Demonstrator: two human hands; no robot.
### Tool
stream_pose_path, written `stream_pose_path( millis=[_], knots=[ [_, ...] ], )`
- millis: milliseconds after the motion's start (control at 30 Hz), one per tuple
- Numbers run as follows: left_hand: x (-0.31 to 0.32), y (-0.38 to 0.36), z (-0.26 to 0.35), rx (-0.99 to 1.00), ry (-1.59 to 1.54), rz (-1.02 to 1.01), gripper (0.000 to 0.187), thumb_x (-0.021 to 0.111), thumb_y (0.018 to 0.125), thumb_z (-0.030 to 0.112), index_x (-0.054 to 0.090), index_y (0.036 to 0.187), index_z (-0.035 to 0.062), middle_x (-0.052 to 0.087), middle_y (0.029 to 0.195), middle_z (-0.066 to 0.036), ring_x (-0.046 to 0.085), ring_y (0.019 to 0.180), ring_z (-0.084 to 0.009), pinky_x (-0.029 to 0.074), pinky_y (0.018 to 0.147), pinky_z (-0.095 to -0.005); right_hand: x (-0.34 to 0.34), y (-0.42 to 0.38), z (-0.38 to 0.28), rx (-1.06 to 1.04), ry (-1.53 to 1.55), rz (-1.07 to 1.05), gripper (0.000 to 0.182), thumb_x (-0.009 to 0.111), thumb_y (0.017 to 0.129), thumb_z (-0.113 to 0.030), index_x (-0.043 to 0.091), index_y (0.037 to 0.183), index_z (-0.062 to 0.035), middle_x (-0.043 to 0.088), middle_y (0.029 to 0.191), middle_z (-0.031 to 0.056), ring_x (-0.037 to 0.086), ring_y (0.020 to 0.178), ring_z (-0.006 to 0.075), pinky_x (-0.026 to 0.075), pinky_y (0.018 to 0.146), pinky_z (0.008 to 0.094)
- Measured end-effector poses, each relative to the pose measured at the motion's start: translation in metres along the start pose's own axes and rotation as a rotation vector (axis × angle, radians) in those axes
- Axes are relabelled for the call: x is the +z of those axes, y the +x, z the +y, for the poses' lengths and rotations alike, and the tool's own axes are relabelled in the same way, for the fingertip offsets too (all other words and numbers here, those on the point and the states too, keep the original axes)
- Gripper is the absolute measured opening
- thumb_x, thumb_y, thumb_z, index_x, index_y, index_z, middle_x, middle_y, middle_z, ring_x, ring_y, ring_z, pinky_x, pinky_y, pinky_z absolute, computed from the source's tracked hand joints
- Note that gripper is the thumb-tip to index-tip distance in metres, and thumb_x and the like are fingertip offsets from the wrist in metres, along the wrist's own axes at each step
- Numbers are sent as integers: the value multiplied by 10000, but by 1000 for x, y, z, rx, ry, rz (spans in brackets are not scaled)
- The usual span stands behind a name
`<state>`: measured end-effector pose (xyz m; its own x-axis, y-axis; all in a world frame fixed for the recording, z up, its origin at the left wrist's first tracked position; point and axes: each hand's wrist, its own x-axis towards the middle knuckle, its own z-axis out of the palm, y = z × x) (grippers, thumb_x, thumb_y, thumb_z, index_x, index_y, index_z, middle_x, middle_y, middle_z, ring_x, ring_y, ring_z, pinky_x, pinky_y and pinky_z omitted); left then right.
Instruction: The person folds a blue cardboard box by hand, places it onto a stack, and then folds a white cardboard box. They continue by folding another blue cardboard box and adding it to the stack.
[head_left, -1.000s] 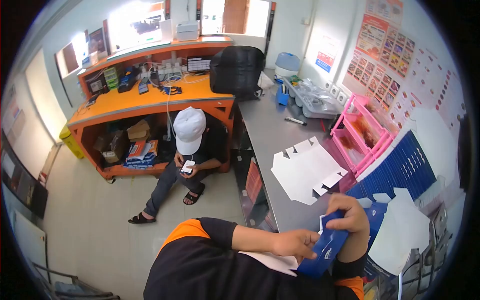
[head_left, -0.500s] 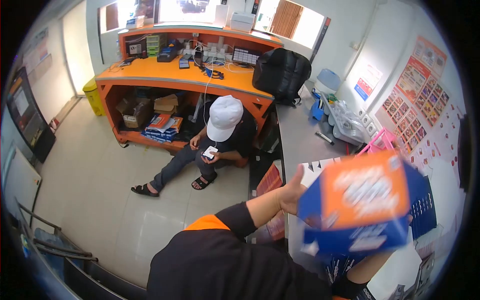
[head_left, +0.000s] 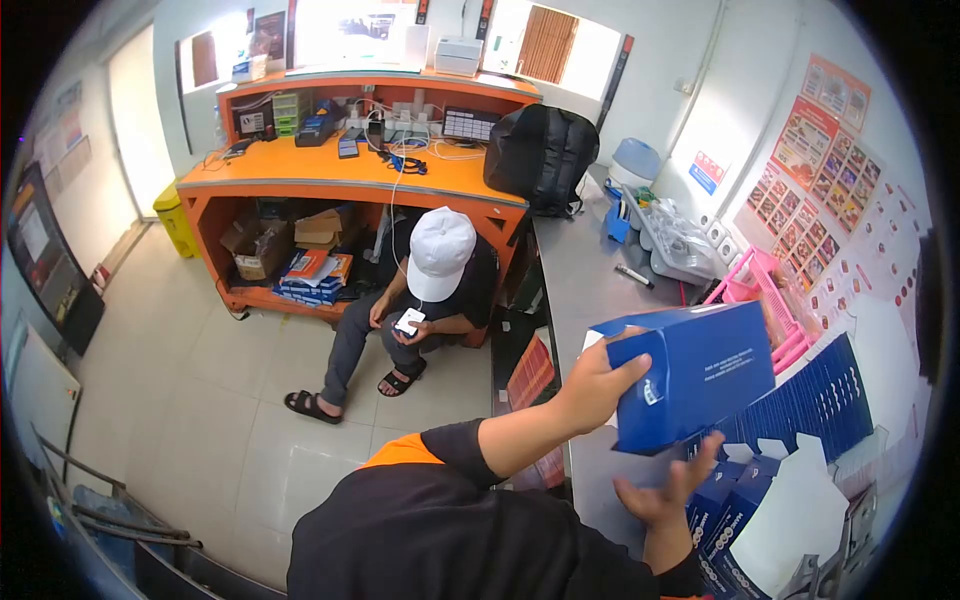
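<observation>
My left hand (head_left: pixel 603 384) grips the left end of a blue cardboard box (head_left: pixel 705 375), thumb on its near side. The box is held tilted above the metal counter, a blue side with small white print towards me. Just below it, my right hand (head_left: pixel 668 492) is open, palm up with fingers spread, apart from the box. Beside that hand stand blue boxes with white lettering (head_left: pixel 738 515), their white flaps raised. Behind them lies a long row of flat blue cartons (head_left: pixel 800 400), packed edge to edge.
A pink basket (head_left: pixel 768 300) and a grey tray of plastic-wrapped items (head_left: pixel 680 235) line the wall side of the counter (head_left: pixel 575 270). A marker (head_left: pixel 634 276) lies near the tray. A black backpack (head_left: pixel 545 160) sits farther back. A person in a white cap (head_left: pixel 441 255) sits low on the left, holding a phone.
The box has been turned from its orange printed face to a blue side. My right hand has come off it and opened. The view has shifted slightly.
</observation>
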<state>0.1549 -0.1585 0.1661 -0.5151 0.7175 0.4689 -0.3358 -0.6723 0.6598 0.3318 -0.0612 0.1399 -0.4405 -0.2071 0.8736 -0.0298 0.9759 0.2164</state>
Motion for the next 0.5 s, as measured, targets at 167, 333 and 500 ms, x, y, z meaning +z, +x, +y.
stream_pose_path(
  millis=[167,333,500],
  knots=[
    [10,10,-16,-320,-373,73,375,528,846,81,435,1203,13,561,1027,-59,572,905,-144,483,805,-294,-16,11,25,-45,46,-191,385,484,842,-301,441,1202,-173,363,1312,140,336,1214,406,184,984,621],
    [32,-1,-50,-64,-114,-71,412,533,851,72,407,1244,69,537,1079,-77,559,957,-177,513,785,-331,-11,8,14,199,240,82,447,462,854,-346,456,1244,-127,348,1296,258,384,1174,402,283,981,458],
    [27,2,-47,-427,-519,-240,255,457,911,222,479,1128,90,562,1061,-48,575,925,-149,518,718,-306,-13,-1,4,297,222,-93,458,411,878,-431,526,1178,-105,333,1307,252,364,1179,393,281,967,447]
  ],
)
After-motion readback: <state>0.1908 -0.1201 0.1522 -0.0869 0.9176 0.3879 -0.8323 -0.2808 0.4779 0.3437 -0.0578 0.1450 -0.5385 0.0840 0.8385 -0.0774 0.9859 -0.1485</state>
